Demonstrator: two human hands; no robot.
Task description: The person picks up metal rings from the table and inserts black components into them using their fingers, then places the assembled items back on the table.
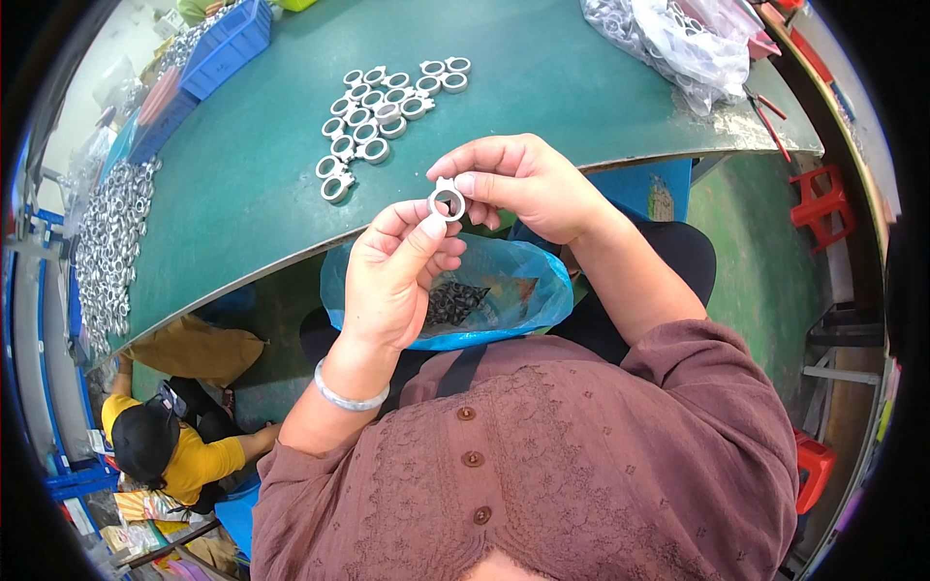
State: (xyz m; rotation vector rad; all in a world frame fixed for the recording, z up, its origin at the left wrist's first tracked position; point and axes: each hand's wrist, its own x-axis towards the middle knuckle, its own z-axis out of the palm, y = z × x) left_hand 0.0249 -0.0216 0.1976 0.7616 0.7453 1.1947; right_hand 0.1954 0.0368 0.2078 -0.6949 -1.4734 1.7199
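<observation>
Between my two hands is a silvery metal ring (433,214) with a small lug on its upper edge. My left hand (394,276) pinches the ring's lower left side between thumb and fingers. From the right, my right hand (518,184) has its thumb and forefinger closed at the lug. Below them, an open blue plastic bag (542,312) rests at my lap with small dark pieces (455,303) inside. Beyond my hands, several similar rings (374,148) lie grouped on the green table (542,87).
A large heap of metal rings (108,252) covers the table's left end, near blue crates (228,48). Clear plastic bags (678,48) and red-handled pliers (768,121) lie at the far right. A person in a yellow top (199,465) sits at lower left. Red stools (821,205) stand right.
</observation>
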